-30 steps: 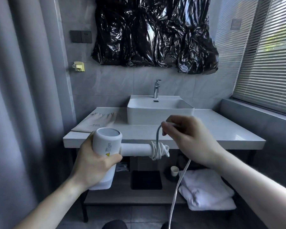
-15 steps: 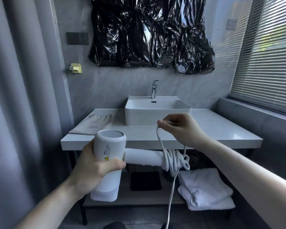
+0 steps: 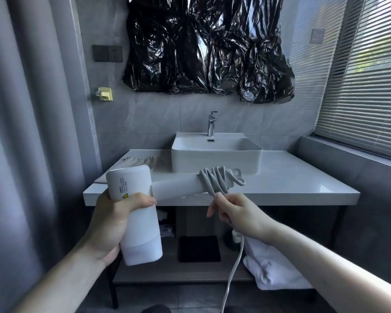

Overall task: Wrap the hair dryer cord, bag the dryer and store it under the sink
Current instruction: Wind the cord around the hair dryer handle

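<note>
left grip [image 3: 113,220] clasps dryer [image 3: 136,213]; right grip [image 3: 237,213] pinches cord [image 3: 215,179] — below coils

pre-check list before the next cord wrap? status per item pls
1. Left hand firm on dryer body: ok.
2. Right hand holds cord just below the handle: ok.
3. Coils sit tight on the handle: not ok, one loop sticks out loose at the end.
4. Slack left to wrap: ok, cord hangs down out of frame.
5. Plug free and unsnagged: cannot tell, out of view.
6. Bag ready on counter: ok, lies left of the sink.
</note>
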Tool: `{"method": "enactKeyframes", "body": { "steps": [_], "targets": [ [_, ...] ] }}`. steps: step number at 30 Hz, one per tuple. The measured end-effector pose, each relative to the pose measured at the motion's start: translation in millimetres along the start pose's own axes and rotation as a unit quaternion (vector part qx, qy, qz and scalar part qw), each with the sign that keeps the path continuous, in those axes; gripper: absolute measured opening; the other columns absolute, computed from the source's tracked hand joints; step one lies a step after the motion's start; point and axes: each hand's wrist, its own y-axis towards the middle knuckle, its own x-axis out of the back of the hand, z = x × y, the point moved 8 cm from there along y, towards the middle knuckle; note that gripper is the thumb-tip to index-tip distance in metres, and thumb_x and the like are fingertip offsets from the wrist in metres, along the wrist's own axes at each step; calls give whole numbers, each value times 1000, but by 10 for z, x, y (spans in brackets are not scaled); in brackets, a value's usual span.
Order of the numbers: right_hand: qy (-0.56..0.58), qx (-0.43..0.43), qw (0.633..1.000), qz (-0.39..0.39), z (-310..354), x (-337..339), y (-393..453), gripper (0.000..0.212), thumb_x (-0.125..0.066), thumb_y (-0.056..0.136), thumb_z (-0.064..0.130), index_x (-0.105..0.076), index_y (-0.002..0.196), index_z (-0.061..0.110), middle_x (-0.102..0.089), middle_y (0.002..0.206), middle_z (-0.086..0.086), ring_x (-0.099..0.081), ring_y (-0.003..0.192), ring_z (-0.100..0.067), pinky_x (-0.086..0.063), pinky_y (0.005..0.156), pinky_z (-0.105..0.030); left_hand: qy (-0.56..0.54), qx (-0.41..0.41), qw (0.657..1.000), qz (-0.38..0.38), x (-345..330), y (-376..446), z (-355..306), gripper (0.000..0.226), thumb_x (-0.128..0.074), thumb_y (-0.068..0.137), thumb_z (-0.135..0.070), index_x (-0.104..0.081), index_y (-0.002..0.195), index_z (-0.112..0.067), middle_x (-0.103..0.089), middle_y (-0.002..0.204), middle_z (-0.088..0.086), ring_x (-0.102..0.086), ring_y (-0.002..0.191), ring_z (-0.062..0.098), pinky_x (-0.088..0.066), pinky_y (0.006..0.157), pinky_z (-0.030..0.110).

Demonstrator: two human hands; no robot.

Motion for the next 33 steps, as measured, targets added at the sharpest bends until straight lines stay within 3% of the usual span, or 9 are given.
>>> {"method": "enactKeyframes", "body": {
  "steps": [5, 9, 13, 16, 20, 24, 27, 30, 33],
  "targets": [
    [42, -34, 998, 25, -67, -170, -185, 62, -38, 112, 52, -74, 91, 7, -42, 63, -3, -34, 50, -15, -33, 46, -30, -26, 24, 998, -43, 119, 80, 61, 65, -84, 42, -30, -72, 97, 3, -69, 89, 20, -67, 73, 31, -57, 60, 38],
    [-29, -24, 998, 43, -17, -224, -392, 51, -41, 113, 46, -73, 89, 14, -45, 65, 1, -44, 55, -17, -52, 54, -36, -58, 15, 993, -97, 288, 181, 23, 57, -83, 48, -28, -73, 100, -8, -69, 93, 19, -67, 76, 32, -58, 57, 36],
    [-102, 18, 994, 25, 235, -117, -566, 38, -47, 111, 40, -67, 85, 19, -46, 67, 0, -42, 58, -15, -43, 57, -35, -41, -10, 986, -163, 469, 234, -23, 33, -81, 63, -18, -73, 94, -10, -71, 88, 13, -65, 74, 29, -54, 65, 36],
    [-139, 59, 988, 16, 489, -64, -686, 32, -51, 109, 33, -65, 83, 22, -48, 65, 0, -40, 58, -12, -38, 57, -32, -23, -26, 984, -177, 487, 218, 0, 25, -83, 64, -16, -70, 86, -13, -69, 76, 4, -65, 69, 26, -54, 62, 34],
    [-157, 93, 983, 2, 789, -18, -798, 28, -56, 106, 30, -65, 82, 19, -56, 64, -13, -47, 54, -17, -46, 57, -39, 10, -55, 982, -181, 465, 199, 4, 26, -83, 58, -19, -67, 79, -16, -67, 71, 0, -63, 68, 25, -51, 67, 37],
    [-108, 88, 990, -35, 897, 166, -762, 33, -61, 106, 34, -66, 82, 13, -53, 58, -10, -63, 49, -28, -52, 53, -34, 66, -73, 981, -167, 406, 181, -24, 32, -84, 55, -20, -68, 80, -9, -68, 63, -5, -64, 55, 15, -52, 49, 28],
    [-107, 101, 987, -68, 932, 255, -710, 39, -62, 105, 39, -66, 80, 9, -42, 59, 5, -45, 51, -13, -48, 53, -42, 114, -87, 978, -151, 345, 150, -16, 39, -85, 53, -21, -70, 86, -8, -71, 66, -6, -63, 51, 5, -52, 48, 26],
    [-135, 125, 978, -96, 989, 315, -671, 43, -62, 104, 40, -66, 81, 4, -37, 59, 5, -32, 54, -5, -30, 52, -28, 140, -79, 979, -126, 276, 115, 42, 38, -86, 52, -21, -70, 86, -12, -72, 62, -9, -64, 51, 3, -52, 52, 28],
    [-146, 133, 974, -111, 1046, 376, -608, 43, -63, 104, 38, -67, 80, 3, -38, 60, 5, -31, 55, -6, -28, 52, -25, 168, -83, 978, -95, 210, 83, 82, 44, -87, 52, -21, -71, 92, -12, -77, 70, -4, -67, 56, 8, -54, 53, 28]
  ]
}}
